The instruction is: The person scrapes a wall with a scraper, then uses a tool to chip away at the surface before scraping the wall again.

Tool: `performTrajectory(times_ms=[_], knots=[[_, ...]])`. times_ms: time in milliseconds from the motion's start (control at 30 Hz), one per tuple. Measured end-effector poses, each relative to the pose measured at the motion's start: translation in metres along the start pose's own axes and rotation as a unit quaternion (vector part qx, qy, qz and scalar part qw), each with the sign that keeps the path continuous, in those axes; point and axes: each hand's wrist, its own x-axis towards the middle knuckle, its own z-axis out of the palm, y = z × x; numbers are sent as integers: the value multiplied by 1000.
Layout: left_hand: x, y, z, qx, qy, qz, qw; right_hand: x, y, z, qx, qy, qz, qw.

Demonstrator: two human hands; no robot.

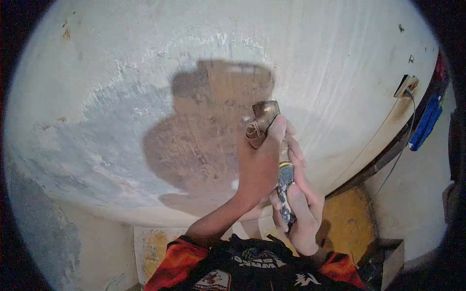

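Observation:
My left hand holds a folded brown piece of sandpaper, with one end curled into a roll beside the thumb side of the hand. Close by on the right, my right hand is wrapped round a dark, paint-spattered handle with a yellow band near its top. The handle's tool points up between the two hands, and its upper part is partly hidden by fingers. Both hands are close together in front of a pale wall that has a large grey, rough patch.
A socket with a cable is on the wall at the right. Near it hangs a blue object. A yellow surface shows low on the right. A shadow falls on the wall left of my hands.

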Motion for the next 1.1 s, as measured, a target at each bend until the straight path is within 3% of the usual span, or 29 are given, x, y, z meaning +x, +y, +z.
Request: performTrajectory(times_ms=[200,333,433,600,700,733,767,833,900,1000,1067,1100], knots=[[12,-25,-10,95,47,113,988,6,4,0,9,-14,-35,999],[0,-11,-4,25,8,41,999,3,15,-4,5,-1,-29,1000],[6,-24,-10,61,14,100,993,12,13,-5,-10,-13,-65,998],[12,8,10,109,-29,202,973,14,-5,2,23,-22,-75,997],[7,-9,3,33,44,87,995,14,1,-1,23,-38,-74,996],[17,-8,-1,176,50,284,941,17,-1,0,15,-33,-78,996],[31,-4,-6,311,55,457,832,16,-2,1,7,-25,-76,997],[31,10,4,114,-73,193,972,22,-25,8,25,-30,-69,997],[25,4,0,209,3,290,934,24,-29,9,23,-27,-58,998],[-5,-12,2,107,82,153,979,5,16,-9,29,-32,-13,999],[-8,-31,-11,67,59,78,993,6,27,-12,39,-36,-31,998],[-1,-35,-15,115,61,124,984,6,23,-14,34,-30,-9,999]])
